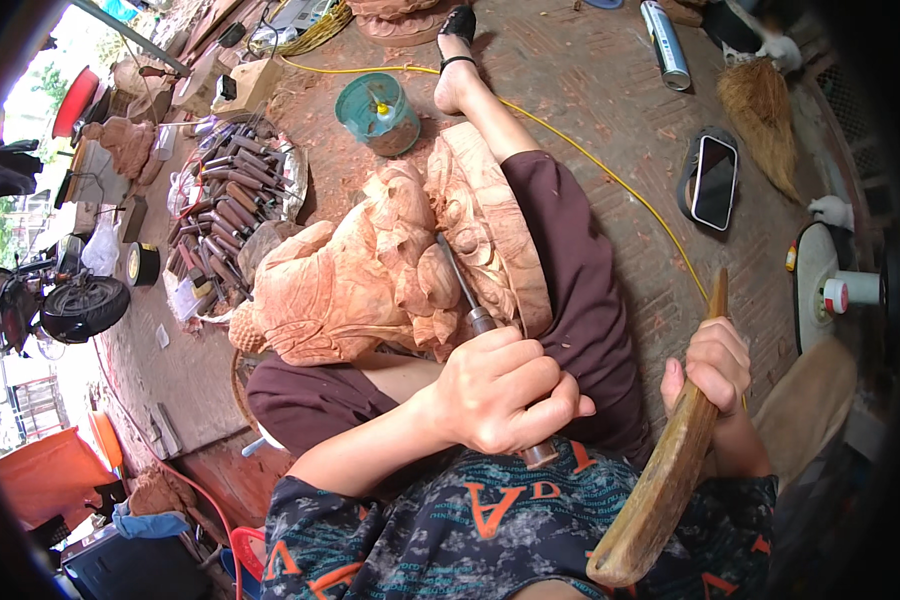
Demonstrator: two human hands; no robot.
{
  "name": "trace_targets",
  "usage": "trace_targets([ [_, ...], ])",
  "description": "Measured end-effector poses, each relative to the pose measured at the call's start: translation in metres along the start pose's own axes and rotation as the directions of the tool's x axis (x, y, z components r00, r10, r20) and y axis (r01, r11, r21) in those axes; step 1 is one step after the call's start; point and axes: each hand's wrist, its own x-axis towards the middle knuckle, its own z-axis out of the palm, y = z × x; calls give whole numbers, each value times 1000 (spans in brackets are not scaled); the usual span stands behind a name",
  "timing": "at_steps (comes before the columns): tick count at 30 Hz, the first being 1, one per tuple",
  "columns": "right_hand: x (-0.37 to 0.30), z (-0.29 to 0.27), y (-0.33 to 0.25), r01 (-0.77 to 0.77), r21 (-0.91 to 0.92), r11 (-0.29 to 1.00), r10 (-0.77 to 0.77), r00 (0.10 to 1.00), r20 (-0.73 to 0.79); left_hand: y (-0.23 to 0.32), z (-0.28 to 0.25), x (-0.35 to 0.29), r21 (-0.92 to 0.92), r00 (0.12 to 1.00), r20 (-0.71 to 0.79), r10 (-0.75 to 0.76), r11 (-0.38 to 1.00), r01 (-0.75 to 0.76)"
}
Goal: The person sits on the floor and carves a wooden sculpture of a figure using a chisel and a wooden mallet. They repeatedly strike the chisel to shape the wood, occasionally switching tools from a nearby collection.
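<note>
A carved reddish-wood statue (340,275) lies on its side across my lap, its knobbly head to the left and its broad carved base to the right. My left hand (505,390) is wrapped round the handle of a carving chisel (482,320). The chisel's metal blade slants up and left, its tip at the carving between the figure and the base. My right hand (712,365) grips a wooden club-shaped mallet (655,495) near its narrow end. The mallet's thick end hangs low in front of my shirt, apart from the chisel.
Several wood-handled chisels (232,205) lie heaped on a tray at the left. Beyond the statue stands a teal tub (378,120). A yellow cord (610,172) crosses the floor. To the right are a phone (714,182), a spray can (666,48) and a straw broom (758,115).
</note>
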Motion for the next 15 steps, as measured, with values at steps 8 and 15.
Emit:
trace_targets([
  [8, 0, 8, -1, -168, -48, 985, 172, 981, 85, 5, -13, -9, -80, 981, 167, 94, 993, -82],
  [15, 20, -4, -10, -319, -35, 947, 318, 917, 239, 10, -36, 7, -244, 985, 56, 164, 959, -146],
])
